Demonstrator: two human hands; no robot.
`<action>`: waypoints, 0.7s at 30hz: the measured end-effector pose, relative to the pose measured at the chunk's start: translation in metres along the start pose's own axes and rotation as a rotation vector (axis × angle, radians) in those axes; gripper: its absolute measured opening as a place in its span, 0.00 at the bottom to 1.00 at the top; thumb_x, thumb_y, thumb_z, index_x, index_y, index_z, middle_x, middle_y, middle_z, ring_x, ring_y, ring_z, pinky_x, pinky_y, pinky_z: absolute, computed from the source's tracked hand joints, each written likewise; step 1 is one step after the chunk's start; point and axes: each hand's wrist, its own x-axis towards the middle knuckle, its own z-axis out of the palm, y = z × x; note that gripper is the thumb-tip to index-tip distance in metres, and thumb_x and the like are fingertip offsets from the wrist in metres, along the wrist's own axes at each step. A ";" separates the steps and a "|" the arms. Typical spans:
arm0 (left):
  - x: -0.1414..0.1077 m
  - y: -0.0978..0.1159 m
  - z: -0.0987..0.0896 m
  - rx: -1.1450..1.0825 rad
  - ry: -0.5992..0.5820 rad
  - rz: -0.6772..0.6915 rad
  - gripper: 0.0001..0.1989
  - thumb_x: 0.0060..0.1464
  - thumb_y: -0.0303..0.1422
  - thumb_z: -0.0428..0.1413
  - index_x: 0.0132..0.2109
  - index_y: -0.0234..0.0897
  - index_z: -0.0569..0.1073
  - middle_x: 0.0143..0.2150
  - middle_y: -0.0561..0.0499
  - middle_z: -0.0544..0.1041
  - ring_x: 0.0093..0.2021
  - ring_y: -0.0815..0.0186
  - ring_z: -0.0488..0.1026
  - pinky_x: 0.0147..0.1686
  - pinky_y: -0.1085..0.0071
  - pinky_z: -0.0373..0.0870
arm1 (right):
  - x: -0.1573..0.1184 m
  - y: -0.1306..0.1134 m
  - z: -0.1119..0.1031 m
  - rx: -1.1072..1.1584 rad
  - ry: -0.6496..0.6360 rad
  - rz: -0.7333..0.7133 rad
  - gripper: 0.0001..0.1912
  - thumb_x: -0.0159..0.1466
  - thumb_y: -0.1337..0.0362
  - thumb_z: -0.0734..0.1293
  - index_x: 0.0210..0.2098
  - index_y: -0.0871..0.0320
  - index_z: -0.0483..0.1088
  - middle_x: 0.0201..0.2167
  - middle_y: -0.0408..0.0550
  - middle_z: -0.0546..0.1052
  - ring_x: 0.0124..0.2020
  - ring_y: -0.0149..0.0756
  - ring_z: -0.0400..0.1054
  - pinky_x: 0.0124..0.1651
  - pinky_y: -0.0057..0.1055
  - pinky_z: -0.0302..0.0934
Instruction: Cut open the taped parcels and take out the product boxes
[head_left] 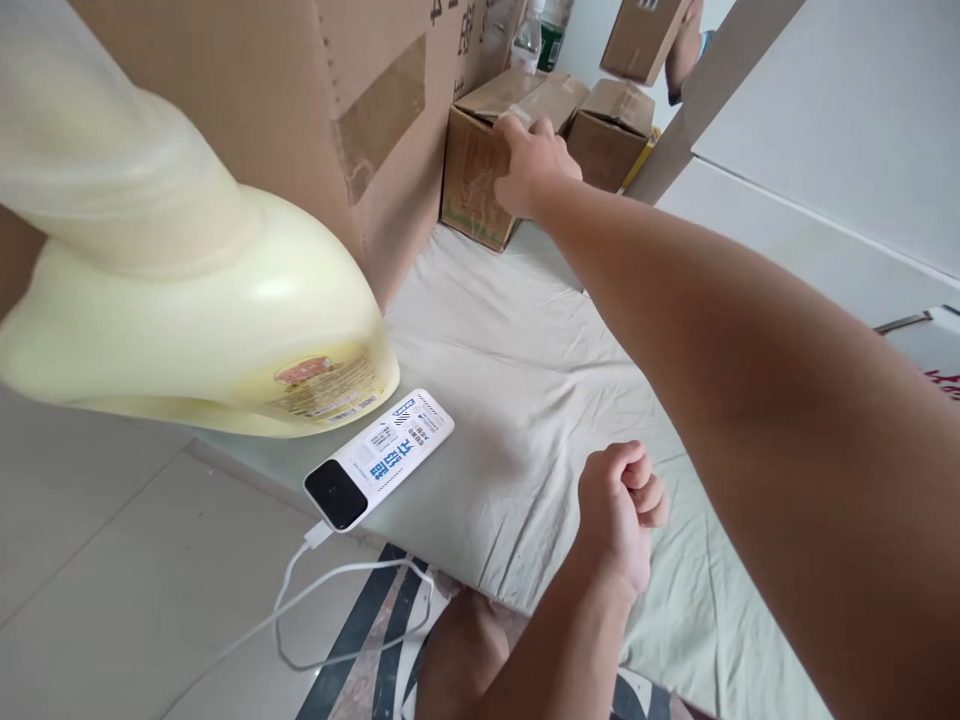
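One bare knee [461, 650] pokes out at the bottom, over a striped mat [356, 680]. The left hand [622, 515] is curled up in a fist above the near edge of the pale sheet [495, 320], and I see nothing in its grip. Near the left corner of that edge lies one white power bank [382, 460] with blue writing and a black screen. One white cord [352, 567] is plugged into it and loops down off the edge, past the tiled floor [82, 530].

Just beside the power bank, one big pale yellow jug [225, 290] leans in over the left corner. One white thing with red marks [934, 350] is at the right side, below the white cabinet [810, 130]. Behind the jug stands one big cardboard box [405, 130] with brown tape.

The right hand [536, 165] touches a small cardboard box [476, 180] at the far end of the sheet. Its fingers bend over the top edge; I cannot tell how tight or how open the grip is. Next to it is one smaller box [600, 145]. Two bottles [527, 42] stand behind. Farthest, one more box [641, 40] has a hand [694, 15] beside it, maybe in a mirror.
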 end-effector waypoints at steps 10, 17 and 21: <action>0.000 -0.004 -0.006 -0.167 0.075 -0.022 0.21 0.44 0.29 0.56 0.22 0.40 0.47 0.20 0.62 0.41 0.20 0.77 0.36 0.22 0.74 0.35 | 0.022 -0.021 0.004 -0.024 0.028 0.024 0.31 0.72 0.62 0.64 0.67 0.76 0.58 0.69 0.68 0.58 0.71 0.57 0.53 0.69 0.56 0.53; 0.002 -0.003 -0.016 -0.297 0.011 -0.128 0.22 0.47 0.31 0.55 0.22 0.41 0.46 0.18 0.61 0.39 0.18 0.76 0.36 0.22 0.73 0.35 | 0.032 -0.026 0.010 -0.101 0.011 0.073 0.33 0.69 0.66 0.66 0.67 0.82 0.58 0.69 0.76 0.59 0.72 0.62 0.51 0.67 0.57 0.52; -0.002 0.004 -0.011 -0.236 -0.002 -0.112 0.23 0.50 0.32 0.54 0.21 0.40 0.45 0.17 0.62 0.39 0.17 0.76 0.36 0.21 0.73 0.35 | 0.014 -0.014 0.007 -0.210 0.017 -0.010 0.31 0.71 0.67 0.63 0.67 0.82 0.57 0.68 0.76 0.62 0.70 0.58 0.56 0.71 0.56 0.46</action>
